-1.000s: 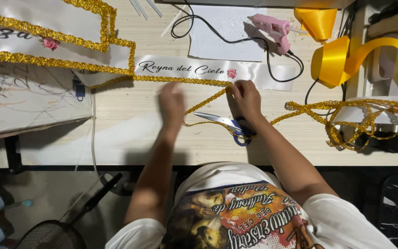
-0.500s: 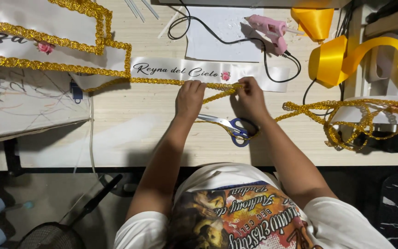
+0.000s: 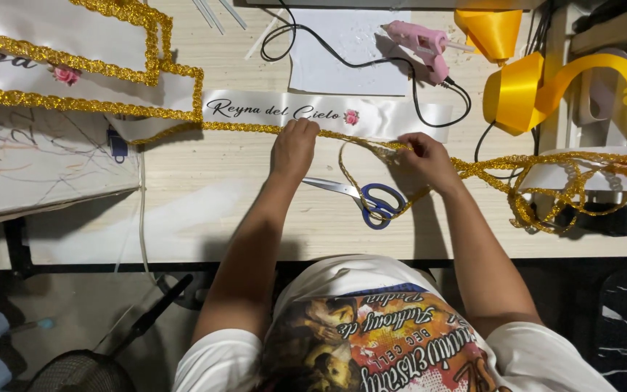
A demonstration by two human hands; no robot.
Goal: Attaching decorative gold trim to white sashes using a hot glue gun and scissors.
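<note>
Along the bench point(image 3: 205, 218), gold trim point(image 3: 255, 128) meets white sash point(image 3: 400, 116).
Left hand point(image 3: 294, 147) presses trim down; right hand point(image 3: 427, 154) pinches it. Keeping it taut and edge-aligned seems advisable.

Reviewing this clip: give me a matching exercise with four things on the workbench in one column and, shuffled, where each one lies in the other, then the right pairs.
Things:
1. scissors
2. glue gun
3. yellow ribbon roll
4. gold trim

Places:
A. far side of the table, on a white sheet, cord attached
B. along the near edge of the white sash, under the left hand
C. between the two forearms, blue handles
D. right of the sash's end, beside the shelf

Pairs: 1-C, 2-A, 3-D, 4-B
</note>
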